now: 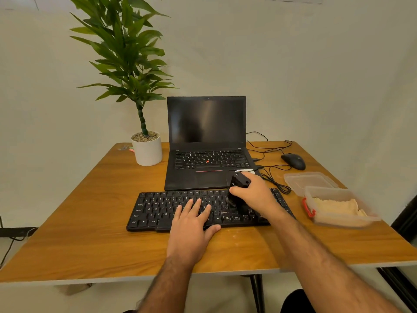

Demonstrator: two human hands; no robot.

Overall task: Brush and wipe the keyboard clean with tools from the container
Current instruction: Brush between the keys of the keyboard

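Observation:
A black keyboard (158, 211) lies across the middle of the wooden table (90, 245). My left hand (191, 224) rests flat on its keys with the fingers straight and the thumb at the front edge. My right hand (255, 193) grips a black brush (235, 188) by its handle, with the bristles down on the keys right of the keyboard's centre. A clear plastic container (343, 220) stands at the right of the keyboard with a cream cloth (336, 205) inside it.
An open black laptop (206, 141) stands just behind the keyboard. The container's lid (309, 180) lies behind the container. A black mouse (293, 161) and tangled cables (275, 179) sit at the back right. A potted plant (146, 147) stands at the back left.

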